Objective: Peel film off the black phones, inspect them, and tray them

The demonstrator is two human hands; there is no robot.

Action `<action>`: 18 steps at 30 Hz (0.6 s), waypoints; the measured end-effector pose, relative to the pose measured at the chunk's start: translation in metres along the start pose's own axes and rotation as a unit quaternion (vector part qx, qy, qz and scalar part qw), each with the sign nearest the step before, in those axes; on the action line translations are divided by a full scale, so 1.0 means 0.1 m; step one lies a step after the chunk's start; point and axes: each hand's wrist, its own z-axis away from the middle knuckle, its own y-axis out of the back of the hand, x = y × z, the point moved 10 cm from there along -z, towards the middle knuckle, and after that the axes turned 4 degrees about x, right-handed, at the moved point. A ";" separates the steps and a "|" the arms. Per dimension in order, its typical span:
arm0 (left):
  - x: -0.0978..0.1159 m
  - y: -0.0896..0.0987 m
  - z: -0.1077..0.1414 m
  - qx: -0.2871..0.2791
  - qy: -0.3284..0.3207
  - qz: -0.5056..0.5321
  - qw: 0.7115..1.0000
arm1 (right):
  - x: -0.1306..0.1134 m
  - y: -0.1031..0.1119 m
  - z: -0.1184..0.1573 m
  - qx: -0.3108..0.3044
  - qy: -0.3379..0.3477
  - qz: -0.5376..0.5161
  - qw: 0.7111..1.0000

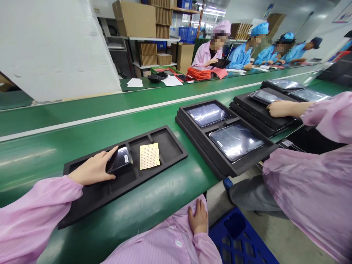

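Note:
My left hand (96, 167) is closed on a dark, glossy tablet (123, 158) with a small white label, gripping its left end between thumb and fingers. The tablet is tilted in a compartment of a long black foam tray (162, 161). A yellow sheet of small stickers (149, 156) lies across a divider of this tray, to the right of the tablet. On my lap, near the belt's edge, rests my right hand (198, 217), its fingers stretched out and holding nothing.
A stack of black trays holding tablets (236, 142) stands right on the green belt (165, 198). Beyond it, a co-worker's hand (280, 109) touches another tablet (265, 97). A blue crate (242, 242) is below. Several people sit across the line.

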 end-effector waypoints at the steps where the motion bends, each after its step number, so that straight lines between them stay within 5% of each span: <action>1: -0.01 0.02 0.02 -0.001 -0.007 -0.005 1.000 | 0.00 0.00 0.00 -0.001 0.001 0.001 1.000; 9: 0.13 -0.26 -0.01 -0.114 -0.013 -0.025 0.993 | -0.03 0.00 -0.01 -0.009 0.005 0.008 1.000; 18: -0.06 -0.35 -0.01 -0.100 0.024 -0.038 0.994 | -0.06 0.00 -0.03 -0.038 0.014 0.000 0.999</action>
